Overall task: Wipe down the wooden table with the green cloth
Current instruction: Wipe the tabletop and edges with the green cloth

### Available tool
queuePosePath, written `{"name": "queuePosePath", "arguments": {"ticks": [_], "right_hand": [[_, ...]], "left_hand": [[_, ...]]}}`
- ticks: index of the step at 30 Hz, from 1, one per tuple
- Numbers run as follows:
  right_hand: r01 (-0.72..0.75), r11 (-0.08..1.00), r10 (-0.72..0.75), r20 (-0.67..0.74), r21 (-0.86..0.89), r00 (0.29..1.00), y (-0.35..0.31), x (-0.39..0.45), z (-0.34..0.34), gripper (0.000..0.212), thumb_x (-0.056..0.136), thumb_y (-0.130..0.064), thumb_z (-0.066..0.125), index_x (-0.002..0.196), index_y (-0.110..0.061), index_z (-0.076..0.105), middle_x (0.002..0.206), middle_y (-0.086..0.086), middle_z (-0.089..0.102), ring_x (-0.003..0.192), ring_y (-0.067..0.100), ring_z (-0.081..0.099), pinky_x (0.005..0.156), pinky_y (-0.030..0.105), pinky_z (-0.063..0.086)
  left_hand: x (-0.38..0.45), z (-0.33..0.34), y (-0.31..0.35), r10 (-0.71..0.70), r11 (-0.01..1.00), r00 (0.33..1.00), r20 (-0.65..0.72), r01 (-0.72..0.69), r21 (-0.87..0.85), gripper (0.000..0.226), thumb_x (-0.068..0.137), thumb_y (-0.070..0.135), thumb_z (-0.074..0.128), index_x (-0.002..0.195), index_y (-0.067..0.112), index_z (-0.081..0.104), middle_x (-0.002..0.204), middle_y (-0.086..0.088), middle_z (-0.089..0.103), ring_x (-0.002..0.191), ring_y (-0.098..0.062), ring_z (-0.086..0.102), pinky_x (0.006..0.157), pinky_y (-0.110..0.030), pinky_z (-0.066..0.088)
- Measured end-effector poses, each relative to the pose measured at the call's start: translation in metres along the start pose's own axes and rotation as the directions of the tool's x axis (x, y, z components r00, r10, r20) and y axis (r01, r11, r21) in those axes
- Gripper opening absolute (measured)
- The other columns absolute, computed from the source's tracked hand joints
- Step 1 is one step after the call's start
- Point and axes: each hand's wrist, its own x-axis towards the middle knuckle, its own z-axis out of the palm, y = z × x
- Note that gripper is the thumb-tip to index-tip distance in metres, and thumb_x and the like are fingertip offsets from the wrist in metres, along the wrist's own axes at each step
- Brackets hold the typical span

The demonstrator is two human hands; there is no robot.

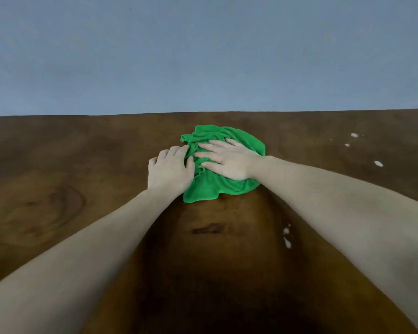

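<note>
A crumpled green cloth (pixel 223 162) lies bunched on the brown wooden counter (pixel 58 165), toward its far edge and roughly in the middle of its width. Both bare forearms reach out from the near side and meet at the cloth.

The right hand (pixel 227 160) lies flat on top of the cloth, palm down, its fingers (pixel 206 146) straight and spread toward the cloth's left side, pressing the fabric against the wood. The left hand (pixel 170 168) sits at the cloth's left edge, partly on the counter; its fingers curl down and its thumb tucks into the folds, so it appears to grip the edge of the fabric, though the fingertips themselves are hidden.

To the right of the cloth, well apart from it, a few small white spots (pixel 378 163) dot the counter near its far edge. More white spots (pixel 286 237) sit nearer than the cloth, just beside the right forearm. A dark knot in the wood grain (pixel 208 229) shows on the near side of the cloth, between the two forearms. Beyond the counter's far edge stands a plain blue-grey wall (pixel 203 56).
</note>
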Motion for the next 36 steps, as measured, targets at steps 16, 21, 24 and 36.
{"name": "queuePosePath", "arguments": {"ticks": [16, 21, 24, 36], "right_hand": [[-0.035, 0.999, 0.035, -0.021, -0.002, 0.999, 0.114, 0.080, -0.025, 0.058, 0.096, -0.071, 0.012, 0.152, -0.055, 0.013, 0.165, -0.016, 0.012, 0.152, 0.014, 0.008, 0.120, 0.043, 0.003], [-0.123, 0.992, 0.123, -0.035, 0.009, 0.992, 0.147, 0.039, -0.022, 0.059, 0.094, -0.073, 0.011, 0.151, -0.057, 0.013, 0.165, -0.016, 0.013, 0.152, 0.015, 0.008, 0.120, 0.045, 0.002], [-0.183, 0.983, 0.184, -0.044, 0.030, 0.982, 0.147, 0.030, -0.019, 0.056, 0.095, -0.070, 0.012, 0.150, -0.058, 0.011, 0.166, -0.015, 0.012, 0.152, 0.013, 0.006, 0.120, 0.046, 0.000], [-0.135, 0.980, 0.142, -0.035, 0.148, 0.989, 0.063, -0.043, 0.003, 0.060, 0.093, -0.048, 0.016, 0.153, -0.050, 0.020, 0.167, -0.013, 0.006, 0.152, 0.008, -0.001, 0.123, 0.045, -0.004]], "left_hand": [[0.038, 0.031, 0.012, 0.035, 0.993, 0.998, -0.043, -0.031, 0.110, 0.051, 0.094, 0.062, 0.024, 0.140, 0.047, 0.040, 0.150, 0.006, 0.042, 0.139, -0.020, 0.029, 0.112, -0.048, 0.020], [0.039, 0.029, 0.013, 0.047, 0.991, 0.999, -0.027, -0.044, 0.124, 0.054, 0.094, 0.063, 0.021, 0.146, 0.049, 0.030, 0.151, 0.006, 0.042, 0.140, -0.021, 0.030, 0.112, -0.050, 0.022], [0.040, 0.029, 0.012, 0.036, 0.991, 0.999, -0.024, -0.033, 0.128, 0.053, 0.093, 0.063, 0.022, 0.140, 0.048, 0.042, 0.150, 0.006, 0.042, 0.140, -0.021, 0.030, 0.112, -0.050, 0.022], [0.006, 0.009, 0.035, 0.099, 0.995, 0.995, -0.022, -0.099, 0.017, 0.037, 0.098, 0.042, 0.039, 0.127, 0.032, 0.060, 0.136, 0.009, 0.056, 0.129, -0.021, 0.046, 0.105, -0.047, 0.034]]}}
